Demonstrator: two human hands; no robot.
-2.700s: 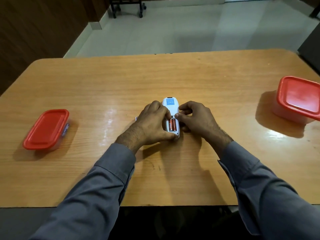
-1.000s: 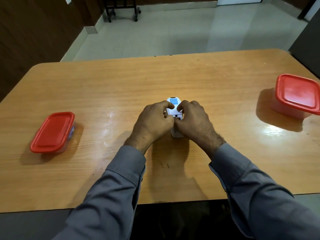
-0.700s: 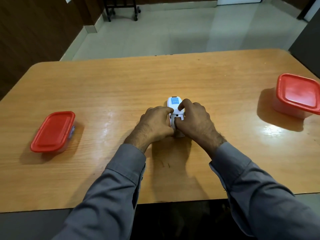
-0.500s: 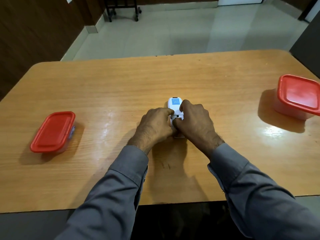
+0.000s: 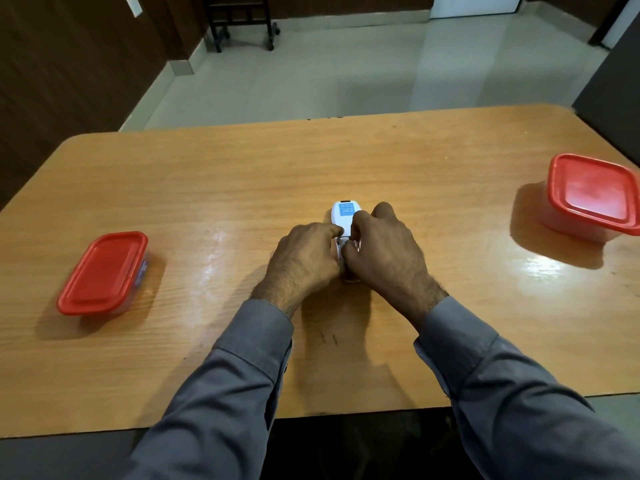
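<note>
A small white device with a blue label lies back-up at the middle of the wooden table. My left hand grips its left side with curled fingers, and my right hand grips its right side. Both thumbs meet over the lower half of the device. That lower half, where the batteries sit, is hidden under my hands. Only the far end with the label shows.
A closed box with a red lid stands at the left of the table. A larger red-lidded container stands at the right edge. Beyond the table lies pale tiled floor, with a dark wheeled stand at the back.
The open battery bay with two batteries was visible earlier; now my hands have closed over it. In the last second both hands stay on the device with thumbs pressing at its middle.
</note>
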